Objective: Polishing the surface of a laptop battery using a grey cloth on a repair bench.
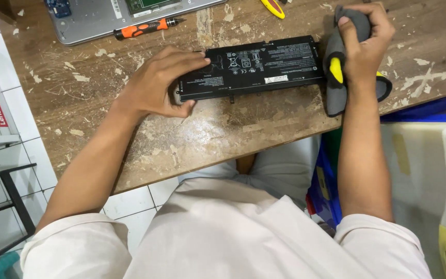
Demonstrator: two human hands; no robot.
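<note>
left hand (156, 85) clamped on left end of battery (249, 68), flat on desk (223, 129). right hand (362, 44) fisted round grey cloth (336, 93) at battery's right end. screwdriver (145, 28) near laptop (99, 18), well apart.

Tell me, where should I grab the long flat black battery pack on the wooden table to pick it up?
Grip the long flat black battery pack at its two short ends, coming from the sides. It lies flat, long and thin, so both ends likely keep it level. The left hand already covers the left end; the right hand, at the other end, clutches a grey cloth.
</note>
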